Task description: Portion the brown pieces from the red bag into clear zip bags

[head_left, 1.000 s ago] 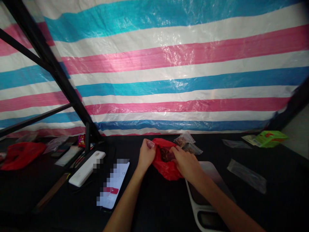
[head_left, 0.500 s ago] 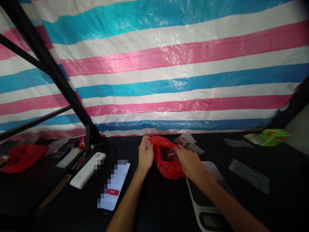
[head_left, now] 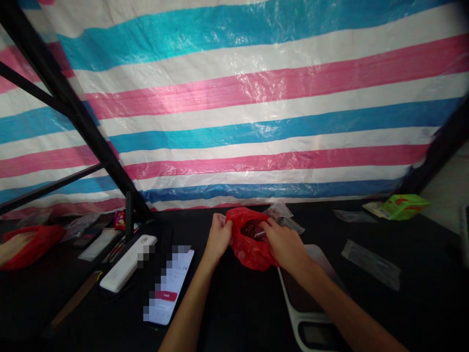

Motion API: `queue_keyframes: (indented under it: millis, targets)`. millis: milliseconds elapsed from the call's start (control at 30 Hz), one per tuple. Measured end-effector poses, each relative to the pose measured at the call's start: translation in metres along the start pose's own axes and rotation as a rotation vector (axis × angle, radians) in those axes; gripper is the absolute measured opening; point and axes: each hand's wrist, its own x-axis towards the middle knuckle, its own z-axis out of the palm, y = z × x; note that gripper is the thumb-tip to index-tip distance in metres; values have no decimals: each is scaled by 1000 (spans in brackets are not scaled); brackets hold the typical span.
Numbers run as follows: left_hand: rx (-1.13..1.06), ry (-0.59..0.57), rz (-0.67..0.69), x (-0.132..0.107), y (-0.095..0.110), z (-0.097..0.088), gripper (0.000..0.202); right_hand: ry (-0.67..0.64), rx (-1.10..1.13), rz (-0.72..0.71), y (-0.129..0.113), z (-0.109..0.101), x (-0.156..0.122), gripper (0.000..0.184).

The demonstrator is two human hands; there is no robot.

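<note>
Where bag (head_left: 249, 249) sits: lower centre
Left hand (head_left: 218, 239): pinching bag rim
Right hand (head_left: 286, 247): at bag mouth, grip unclear

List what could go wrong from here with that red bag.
1. Only the left hand holds up the rim of the red bag. If it slips, the dark pieces inside may spill onto the black table, where they would be hard to spot.
2. The arm of the right hand lies over the scale and could bump or press it.

Phone (head_left: 171, 286), white scale (head_left: 293, 299), perhaps a power bank (head_left: 128, 262)
</note>
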Motion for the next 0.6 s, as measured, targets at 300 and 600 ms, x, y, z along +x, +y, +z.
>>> queue_keyframes:
  millis: [300,600]
  targets:
    - [16,-201,-169,-19,0,14,35,-3,87,-36,-2,7,2,25]
    - [-346,-287,-364,-12,3,14,20,-6,167,-58,4,11,8,25]
